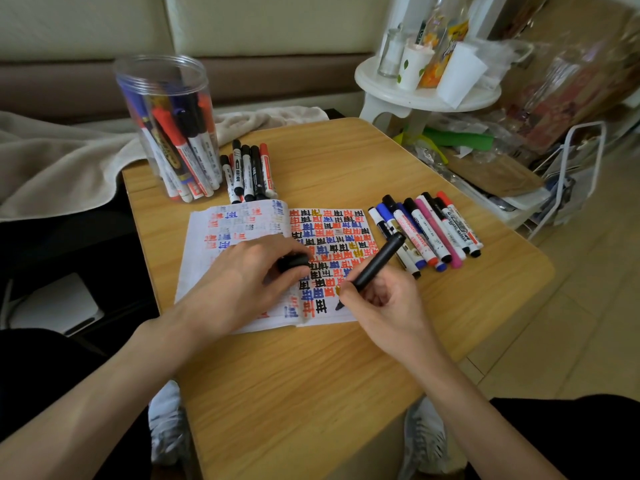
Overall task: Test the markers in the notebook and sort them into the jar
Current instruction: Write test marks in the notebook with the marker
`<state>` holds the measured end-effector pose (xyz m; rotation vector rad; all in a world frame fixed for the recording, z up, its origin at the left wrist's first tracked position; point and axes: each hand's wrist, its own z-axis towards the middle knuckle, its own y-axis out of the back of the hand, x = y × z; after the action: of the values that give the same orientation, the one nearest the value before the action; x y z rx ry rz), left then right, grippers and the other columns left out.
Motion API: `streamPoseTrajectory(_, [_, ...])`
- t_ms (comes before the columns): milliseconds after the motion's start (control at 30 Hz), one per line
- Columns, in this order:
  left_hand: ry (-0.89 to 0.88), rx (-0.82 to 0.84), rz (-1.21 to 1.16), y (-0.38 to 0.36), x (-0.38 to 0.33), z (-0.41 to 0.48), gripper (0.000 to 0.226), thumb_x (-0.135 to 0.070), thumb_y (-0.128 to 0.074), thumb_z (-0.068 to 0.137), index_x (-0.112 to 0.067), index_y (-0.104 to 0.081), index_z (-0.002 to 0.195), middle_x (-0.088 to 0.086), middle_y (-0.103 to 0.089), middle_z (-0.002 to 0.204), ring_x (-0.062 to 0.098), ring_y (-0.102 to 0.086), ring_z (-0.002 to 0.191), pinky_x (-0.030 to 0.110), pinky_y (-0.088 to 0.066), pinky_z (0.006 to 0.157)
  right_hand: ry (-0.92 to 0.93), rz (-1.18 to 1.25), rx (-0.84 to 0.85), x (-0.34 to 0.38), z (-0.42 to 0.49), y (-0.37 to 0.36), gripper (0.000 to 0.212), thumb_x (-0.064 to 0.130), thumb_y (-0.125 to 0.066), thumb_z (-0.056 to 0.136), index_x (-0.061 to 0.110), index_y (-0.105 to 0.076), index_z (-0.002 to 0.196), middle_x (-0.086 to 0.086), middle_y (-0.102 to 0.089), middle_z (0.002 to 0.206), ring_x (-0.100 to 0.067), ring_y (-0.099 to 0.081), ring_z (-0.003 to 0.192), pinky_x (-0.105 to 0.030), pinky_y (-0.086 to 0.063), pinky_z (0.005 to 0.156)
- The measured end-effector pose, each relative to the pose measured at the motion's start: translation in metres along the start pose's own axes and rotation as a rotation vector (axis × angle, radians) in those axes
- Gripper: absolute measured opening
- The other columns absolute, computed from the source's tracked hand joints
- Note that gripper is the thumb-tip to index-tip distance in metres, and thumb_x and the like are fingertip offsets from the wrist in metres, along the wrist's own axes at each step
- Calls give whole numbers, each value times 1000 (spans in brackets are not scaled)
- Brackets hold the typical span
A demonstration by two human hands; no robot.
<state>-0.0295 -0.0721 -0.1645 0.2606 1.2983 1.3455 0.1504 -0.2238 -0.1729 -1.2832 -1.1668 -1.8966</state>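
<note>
On the counter [311, 393], the near half and far right corner lie bare. The jar [166, 126] fills the far left corner, a marker cluster [249, 174] just beside it; a marker row [429, 233] flanks the notebook [218, 233]. Over its pages, the left hand [242, 275] grips a cap [294, 262] and the right hand [384, 303] a black marker [377, 263].

Jar [166, 133] behind notebook [242, 220]; markers [249, 171] beside jar, maybe touching notebook.

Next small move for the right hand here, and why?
Probably stroke the black marker on the notebook: right hand holds it uncapped, tip at a bare patch of page; left hand holds the cap.
</note>
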Motion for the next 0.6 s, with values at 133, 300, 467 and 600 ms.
streamPoseTrajectory(133, [-3,-17,-3,0,-1,-1,24,-42,-61,96,-31,-68,116,-16,-69,104,1,-58,81,21,-48,69,-30,33,-6,3,0,0,8,5,-76,88,12,-73,88,-2,-71,78,-6,-61,66,-16,-46,60])
streamPoseTrajectory(300, [-30,-2,-19,0,0,1,33,-45,-55,97,-25,-69,119,-16,-67,106,-2,-56,86,22,-48,73,-125,269,-58,16,3,5,14,3,-77,90,11,-73,100,-1,-76,89,-10,-69,74,-22,-55,70])
streamPoseTrajectory(467, [-55,-2,-39,1,-2,3,32,-45,-58,98,-23,-71,117,-15,-67,103,2,-60,91,24,-48,75,-146,316,-79,24,2,9,20,5,-78,89,13,-75,107,-3,-80,96,-13,-75,89,-21,-57,76])
streamPoseTrajectory(600, [-62,-15,-44,0,-4,5,39,-54,-51,99,-25,-71,117,-17,-65,101,0,-57,88,26,-48,73,-185,412,-83,26,2,10,11,10,-74,94,14,-77,104,-8,-78,90,-12,-69,79,-21,-46,61])
